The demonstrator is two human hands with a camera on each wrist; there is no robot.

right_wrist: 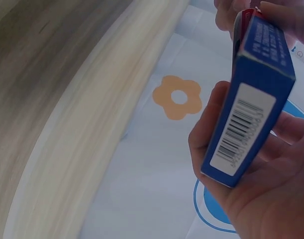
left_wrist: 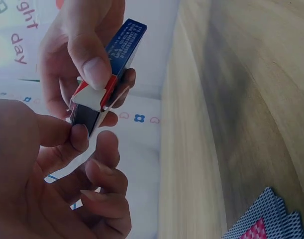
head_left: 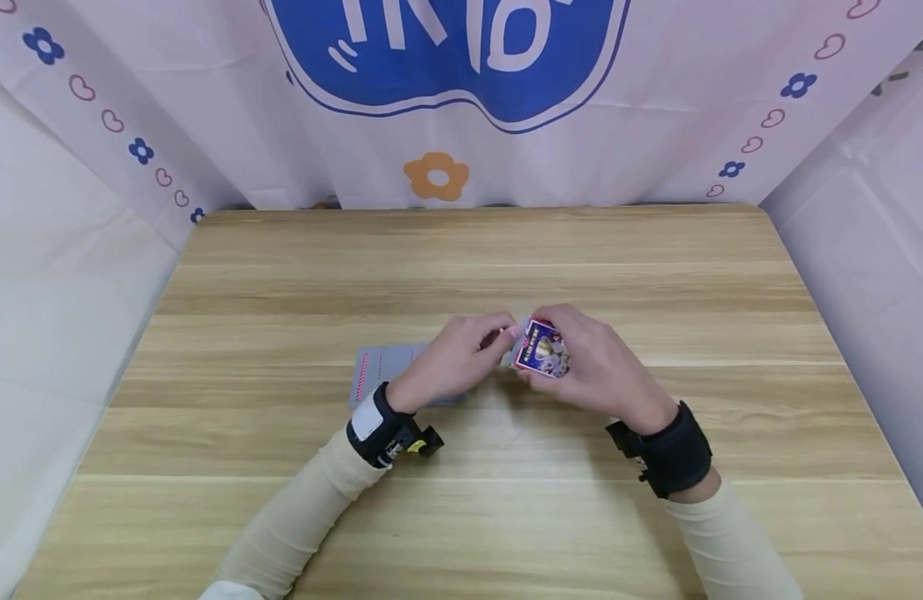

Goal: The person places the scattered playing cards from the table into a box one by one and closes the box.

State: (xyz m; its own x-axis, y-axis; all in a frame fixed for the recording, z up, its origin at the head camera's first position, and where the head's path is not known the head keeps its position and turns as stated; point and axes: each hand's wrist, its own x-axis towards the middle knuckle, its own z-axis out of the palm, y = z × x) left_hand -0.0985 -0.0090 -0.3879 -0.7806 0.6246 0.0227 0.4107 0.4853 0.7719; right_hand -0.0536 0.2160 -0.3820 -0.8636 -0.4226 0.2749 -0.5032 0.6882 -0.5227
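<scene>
My right hand [head_left: 604, 362] grips a small blue and red playing card box [head_left: 544, 348], with a trophy picture on its front. In the right wrist view a barcode shows on the box's end [right_wrist: 244, 129]. At the box's opposite end, a torn flap [left_wrist: 90, 97] stands open. My left hand [head_left: 461, 354] pinches the dark end of some cards [left_wrist: 85, 118] at that mouth between thumb and finger, its other fingers loosely curled. The rest of what sits inside is hidden by the box.
Several grey playing cards with pink patterns [head_left: 389, 362] lie overlapping on the wooden table [head_left: 506, 517], partly under my left hand and wrist. A white printed curtain [head_left: 228, 100] hangs behind the table's far edge, with white cloth at both sides.
</scene>
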